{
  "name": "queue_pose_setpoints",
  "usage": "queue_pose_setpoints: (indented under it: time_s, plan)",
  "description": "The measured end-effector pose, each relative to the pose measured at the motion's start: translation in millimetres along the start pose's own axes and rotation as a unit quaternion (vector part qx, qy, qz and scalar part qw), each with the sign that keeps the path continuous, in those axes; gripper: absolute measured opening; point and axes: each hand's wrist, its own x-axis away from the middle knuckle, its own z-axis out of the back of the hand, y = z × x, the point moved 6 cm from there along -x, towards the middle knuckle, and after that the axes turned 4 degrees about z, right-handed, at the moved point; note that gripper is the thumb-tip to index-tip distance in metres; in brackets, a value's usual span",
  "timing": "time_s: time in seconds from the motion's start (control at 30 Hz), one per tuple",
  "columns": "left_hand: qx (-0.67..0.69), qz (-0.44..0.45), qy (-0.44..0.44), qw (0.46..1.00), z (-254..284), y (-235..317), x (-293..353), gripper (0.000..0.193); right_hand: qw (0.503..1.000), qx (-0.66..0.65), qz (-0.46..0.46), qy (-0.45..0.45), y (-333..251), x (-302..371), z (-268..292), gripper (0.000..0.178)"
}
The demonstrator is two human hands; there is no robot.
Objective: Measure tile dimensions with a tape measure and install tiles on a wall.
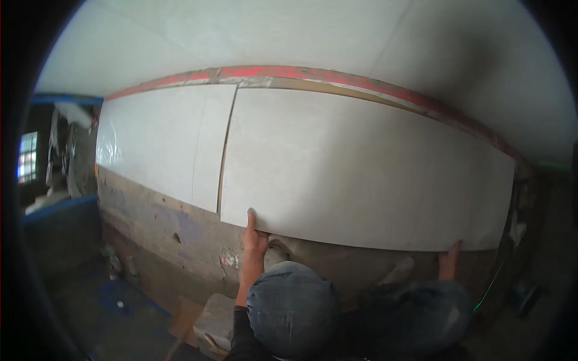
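A large pale grey tile (361, 171) stands up against the wall in front of me. My left hand (254, 234) grips its lower edge near the left corner, thumb on the face and the other fingers beneath or behind. Farther along the same edge, my right hand (448, 262) holds near the right corner, its fingertips partly hidden. To the left is a second pale tile (159, 135) on the wall, with a narrow dark gap between the two. A red strip (337, 77) runs above both tiles.
Rough bare wall (171, 210) shows below the tiles. My knees in blue jeans (292, 307) rise close under the large tile. A pale block or box (215, 319) sits at lower left. A window (28, 157) is far left; a green light line (490, 286) shows at right.
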Motion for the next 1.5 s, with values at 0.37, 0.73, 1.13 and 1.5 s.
queue_pose_setpoints:
  time_s: [0.37, 0.73, 1.13, 1.5]
  plan:
    - [-0.4, 0.022, 0.152, 0.903, 31, 86, 70, 0.07, 0.918, -0.183, -0.336, 0.107, 17, -10, -186, 0.093]
    - [-0.378, -0.088, 0.214, 0.896, 43, 90, 54, 0.067, 0.938, -0.129, -0.308, 0.088, 10, 8, -190, 0.084]
    - [-0.337, -0.056, 0.216, 0.915, 42, 89, 49, 0.07, 0.938, -0.008, -0.336, 0.081, 12, 20, -172, 0.091]
    - [-0.392, -0.082, 0.236, 0.885, 34, 94, 59, 0.067, 0.938, 0.035, -0.319, 0.129, -11, 28, -182, 0.082]
